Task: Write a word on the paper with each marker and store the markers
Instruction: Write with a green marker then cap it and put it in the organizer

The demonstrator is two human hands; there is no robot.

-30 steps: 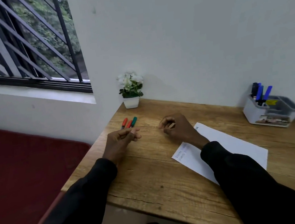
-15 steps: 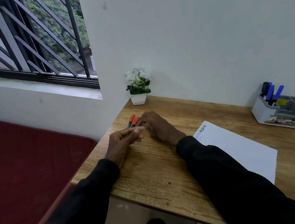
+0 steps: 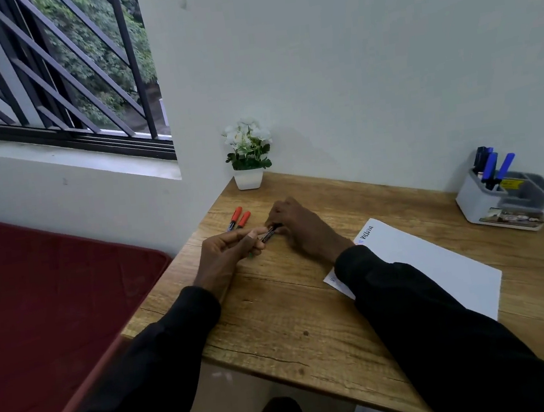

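A marker with a black barrel (image 3: 269, 233) is held between both hands just above the wooden desk (image 3: 276, 313). My left hand (image 3: 229, 256) pinches its near end, where a speck of green shows under the fingers. My right hand (image 3: 302, 227) curls round its far end. Two red-capped markers (image 3: 239, 218) lie side by side on the desk just beyond my left hand. The white paper (image 3: 433, 268) lies to the right, with writing at its far corner and my right forearm over its near corner. A grey organizer (image 3: 501, 203) at the far right holds several blue markers (image 3: 493, 167).
A small white pot of white flowers (image 3: 248, 161) stands in the desk's far left corner against the wall. The desk's left edge drops to a red mattress (image 3: 54, 298). A barred window (image 3: 56, 78) is at the upper left.
My right hand has moved left from the paper to the markers and lifted the green one away from the two red ones. Both hands now hold it. The camera has turned a little left.
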